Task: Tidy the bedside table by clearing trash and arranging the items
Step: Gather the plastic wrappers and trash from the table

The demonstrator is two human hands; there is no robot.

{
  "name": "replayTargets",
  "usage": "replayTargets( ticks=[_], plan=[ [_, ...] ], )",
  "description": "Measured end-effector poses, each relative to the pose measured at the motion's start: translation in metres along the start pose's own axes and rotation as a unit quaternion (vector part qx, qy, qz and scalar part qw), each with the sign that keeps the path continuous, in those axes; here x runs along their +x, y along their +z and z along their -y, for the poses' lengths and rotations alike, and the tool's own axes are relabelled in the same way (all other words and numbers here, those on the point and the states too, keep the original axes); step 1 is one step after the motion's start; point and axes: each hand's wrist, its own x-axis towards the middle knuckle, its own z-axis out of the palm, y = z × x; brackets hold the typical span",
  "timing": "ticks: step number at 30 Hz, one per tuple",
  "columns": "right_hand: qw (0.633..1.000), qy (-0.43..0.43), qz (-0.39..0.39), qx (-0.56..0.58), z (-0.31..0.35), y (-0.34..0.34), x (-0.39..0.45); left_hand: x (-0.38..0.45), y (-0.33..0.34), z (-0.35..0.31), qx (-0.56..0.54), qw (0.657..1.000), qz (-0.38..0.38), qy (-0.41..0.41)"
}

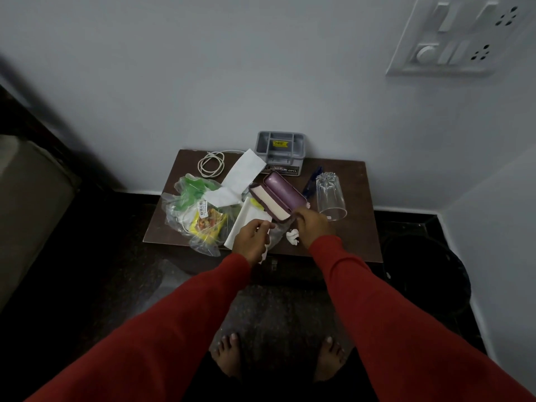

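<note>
A small brown bedside table (348, 227) stands against the wall. An open purple spectacle case (277, 195) with a white lining lies tilted at its middle; my right hand (311, 224) grips the case's near end. My left hand (253, 239) is closed on crumpled white tissue at the front edge. A small white tissue ball (293, 236) lies between my hands. Clear plastic bags with green and yellow wrappers (200, 216) sit at the left, white paper (240, 178) beside them.
A grey plastic organiser (280, 149) stands at the back against the wall. A coiled white cable (211, 163) lies back left. A clear glass (330, 197) lies upside down at the right, a blue wrapper (311, 181) beside it. A dark bin (426, 274) stands right of the table.
</note>
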Motion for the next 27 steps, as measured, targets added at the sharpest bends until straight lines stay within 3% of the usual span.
replayTargets(
  ticks=[5, 10, 14, 17, 20, 22, 25, 27],
  plan=[
    [0.999, 0.006, -0.044, -0.014, -0.008, 0.0, -0.003, 0.0, -0.003, 0.009, -0.011, 1.0, 0.006, 0.001],
    [0.989, -0.092, 0.05, -0.104, -0.03, 0.024, -0.012, -0.003, 0.001, 0.015, -0.002, 1.0, 0.017, 0.01],
    [0.996, -0.088, -0.021, 0.005, -0.032, 0.027, -0.014, -0.006, 0.005, 0.012, 0.012, 0.999, 0.044, 0.002],
    [0.984, -0.144, -0.082, 0.068, -0.025, 0.019, -0.016, -0.013, 0.013, -0.003, -0.076, 0.992, 0.074, -0.07],
    [0.969, -0.237, -0.055, 0.034, -0.009, 0.008, -0.02, -0.014, 0.021, -0.016, -0.187, 0.962, 0.123, -0.159],
    [0.965, -0.261, -0.027, 0.021, -0.002, 0.001, -0.022, -0.01, 0.025, -0.018, -0.232, 0.954, 0.12, -0.15],
    [0.981, -0.119, -0.081, 0.127, -0.006, 0.003, -0.006, -0.007, 0.024, -0.016, -0.27, 0.955, 0.061, -0.109],
    [0.988, 0.002, -0.066, 0.142, -0.01, 0.01, 0.014, -0.01, 0.018, -0.014, -0.246, 0.964, 0.026, -0.092]
  ],
)
